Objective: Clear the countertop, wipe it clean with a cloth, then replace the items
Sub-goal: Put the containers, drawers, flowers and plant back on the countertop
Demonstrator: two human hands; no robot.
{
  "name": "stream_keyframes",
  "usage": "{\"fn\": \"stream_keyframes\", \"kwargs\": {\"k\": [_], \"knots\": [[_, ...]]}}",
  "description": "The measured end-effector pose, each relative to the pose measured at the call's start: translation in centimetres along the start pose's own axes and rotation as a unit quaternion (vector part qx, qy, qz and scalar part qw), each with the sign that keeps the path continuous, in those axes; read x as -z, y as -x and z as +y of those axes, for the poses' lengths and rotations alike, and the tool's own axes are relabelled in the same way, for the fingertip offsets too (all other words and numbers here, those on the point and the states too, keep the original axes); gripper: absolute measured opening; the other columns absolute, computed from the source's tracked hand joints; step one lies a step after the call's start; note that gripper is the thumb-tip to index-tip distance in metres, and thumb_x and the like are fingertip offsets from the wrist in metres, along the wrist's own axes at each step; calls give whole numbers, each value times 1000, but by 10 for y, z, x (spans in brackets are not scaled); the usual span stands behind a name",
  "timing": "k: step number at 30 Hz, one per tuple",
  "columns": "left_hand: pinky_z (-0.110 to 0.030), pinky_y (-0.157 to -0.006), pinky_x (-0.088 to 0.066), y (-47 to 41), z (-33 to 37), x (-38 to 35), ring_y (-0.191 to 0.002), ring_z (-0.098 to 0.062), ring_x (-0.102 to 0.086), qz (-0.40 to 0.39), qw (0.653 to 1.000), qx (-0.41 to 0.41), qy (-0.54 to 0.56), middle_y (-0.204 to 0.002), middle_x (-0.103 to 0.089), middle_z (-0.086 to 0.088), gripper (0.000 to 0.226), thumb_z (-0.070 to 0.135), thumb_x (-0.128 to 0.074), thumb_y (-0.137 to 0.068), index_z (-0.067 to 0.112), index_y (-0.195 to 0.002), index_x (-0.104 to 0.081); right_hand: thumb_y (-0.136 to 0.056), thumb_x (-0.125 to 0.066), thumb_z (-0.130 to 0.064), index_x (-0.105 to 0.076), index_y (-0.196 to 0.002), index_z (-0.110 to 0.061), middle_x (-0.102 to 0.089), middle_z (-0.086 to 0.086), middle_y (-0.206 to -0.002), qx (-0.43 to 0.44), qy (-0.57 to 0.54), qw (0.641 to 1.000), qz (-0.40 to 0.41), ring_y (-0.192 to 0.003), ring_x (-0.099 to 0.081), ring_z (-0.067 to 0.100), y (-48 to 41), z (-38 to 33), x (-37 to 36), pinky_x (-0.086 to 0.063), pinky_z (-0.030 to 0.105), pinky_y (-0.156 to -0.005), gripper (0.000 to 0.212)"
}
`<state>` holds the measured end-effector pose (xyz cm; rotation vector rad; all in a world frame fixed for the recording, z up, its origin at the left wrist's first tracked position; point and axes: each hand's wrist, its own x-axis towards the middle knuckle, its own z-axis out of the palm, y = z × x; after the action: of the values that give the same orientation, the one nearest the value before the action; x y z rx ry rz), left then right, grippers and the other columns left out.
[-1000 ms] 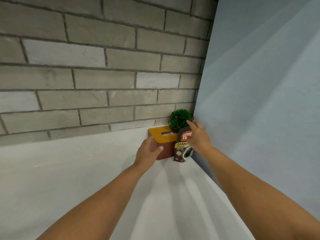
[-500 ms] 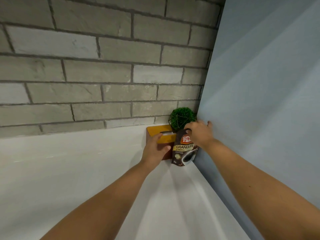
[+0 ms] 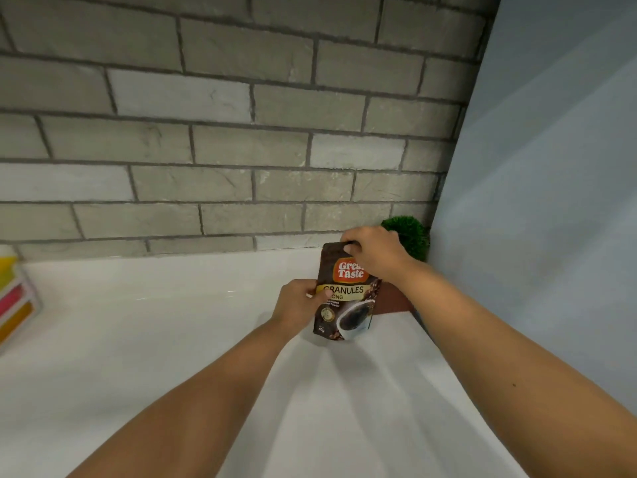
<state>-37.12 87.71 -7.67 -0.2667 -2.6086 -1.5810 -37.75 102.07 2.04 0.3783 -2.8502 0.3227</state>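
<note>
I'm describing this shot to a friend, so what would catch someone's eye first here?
Two bare hands hold a dark coffee granules pouch near the counter's back right corner: the right hand pinches its top, the left hand grips its side. Behind sits a green ball plant, and bright striped items at the far left.

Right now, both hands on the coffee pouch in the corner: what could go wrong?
1. The coffee pouch is pinched only at its top by the right hand and at its side by the left hand; being soft, it may sag or slip.
2. The right hand sits close to the green plant ball, so lifting could knock it.
3. The brown box lies just behind the pouch and could get nudged.
</note>
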Motion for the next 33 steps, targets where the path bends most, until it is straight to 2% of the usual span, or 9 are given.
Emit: {"fn": "stream_keyframes", "kwargs": {"k": [3, 6, 10, 13, 16, 20, 25, 28, 33], "knots": [[-37, -71, -54, 11, -17, 36, -82, -28, -66, 35, 999, 16, -1, -92, -71, -14, 24, 23, -60, -90, 4, -99, -71, -97, -47, -20, -64, -111, -18, -64, 3, -114, 39, -23, 999, 1, -109, -55, 24, -8, -38, -11, -38, 33, -86, 22], [-35, -61, -55, 25, -37, 75, -70, -25, -63, 82, 996, 39, -4, -78, -68, -12, 20, 18, -61, -89, 1, -89, -72, -95, -49, -18, -63, -112, -19, -61, 2, -115, 65, -53, 996, 28, -112, -52, 22, -18, -78, -27, -36, 39, -94, 22], [-49, -71, -56, 45, -73, 128, -73, -33, -65, 138, 988, 74, -8, -75, -67, -19, 21, 17, -64, -87, -2, -81, -71, -92, -54, -17, -52, -128, -20, -50, 5, -128, 85, -98, 988, 83, -122, -41, 24, -27, -135, -50, -33, 40, -99, 37], [-51, -74, -55, 61, -99, 166, -81, -37, -67, 185, 977, 102, 9, -83, -70, -19, 20, 18, -64, -87, 0, -83, -72, -88, -60, -15, -41, -137, -17, -43, 8, -133, 64, -160, 980, 103, -124, -39, 26, -32, -170, -71, -36, 39, -100, 53], [-50, -76, -56, 75, -118, 200, -83, -34, -67, 225, 966, 121, 26, -83, -69, -14, 19, 18, -62, -88, 2, -86, -71, -85, -65, -15, -40, -137, -15, -44, 10, -134, 21, -241, 969, 44, -125, -42, 26, -38, -194, -96, -41, 36, -99, 58], [-45, -81, -56, 81, -140, 230, -88, -31, -66, 277, 946, 157, 65, -92, -68, -10, 22, 18, -61, -89, 1, -98, -70, -89, -62, -17, -44, -133, -15, -53, 10, -127, -26, -309, 950, -38, -114, -53, 24, -43, -221, -118, -43, 28, -89, 48], [-44, -81, -56, 80, -165, 257, -87, -29, -67, 328, 931, 158, 33, -98, -71, -13, 23, 22, -59, -90, 4, -100, -71, -92, -58, -22, -34, -142, -16, -54, 11, -129, -48, -359, 924, -122, -117, -53, 28, -55, -263, -137, -46, 42, -100, 56], [-41, -78, -56, 77, -178, 269, -84, -28, -67, 346, 927, 144, 23, -95, -72, -14, 23, 20, -58, -91, 3, -97, -71, -93, -56, -21, -26, -146, -17, -47, 7, -140, -28, -358, 917, -174, -127, -46, 26, -59, -288, -155, -41, 39, -106, 61], [-24, -67, -48, 70, -196, 289, -80, -23, -63, 368, 919, 139, 8, -94, -71, -15, 24, 17, -56, -92, 0, -99, -70, -94, -55, -19, -17, -150, -22, -31, 1, -152, -17, -362, 906, -217, -136, -36, 24, -68, -319, -188, -33, 38, -112, 68]]}}
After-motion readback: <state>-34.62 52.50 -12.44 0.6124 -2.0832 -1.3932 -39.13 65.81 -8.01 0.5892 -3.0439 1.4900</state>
